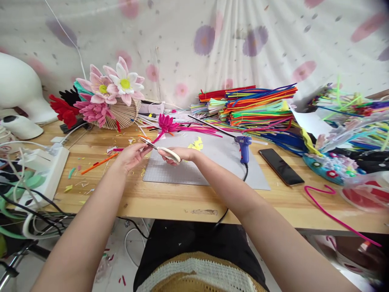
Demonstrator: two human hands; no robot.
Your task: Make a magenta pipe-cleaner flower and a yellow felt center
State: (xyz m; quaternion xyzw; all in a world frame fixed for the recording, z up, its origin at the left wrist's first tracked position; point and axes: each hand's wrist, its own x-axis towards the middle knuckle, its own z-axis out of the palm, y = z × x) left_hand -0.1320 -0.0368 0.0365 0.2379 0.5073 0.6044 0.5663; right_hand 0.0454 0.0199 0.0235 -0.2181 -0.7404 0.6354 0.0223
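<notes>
My right hand (174, 155) is closed around a pair of scissors (172, 153) with cream-white handles. Their blades point left and reach across to my left hand (133, 156). Pinched in the fingers of that left hand is the lower stem of a magenta pipe-cleaner flower (165, 123), its petals tilted up and away. The blades lie close by the stem; whether they touch it I cannot tell. Beneath my right hand lies a grey cutting mat (188, 172), with yellow scraps (196, 143) on it just beyond the wrist.
A blue glue gun (242, 149) stands on the mat's right, its black cord running off the front edge. Right of it lies a phone (281, 166). Bundles of pipe cleaners (258, 105) fill the back. A fluffy flower bouquet (109, 89) and a power strip (45, 178) are left.
</notes>
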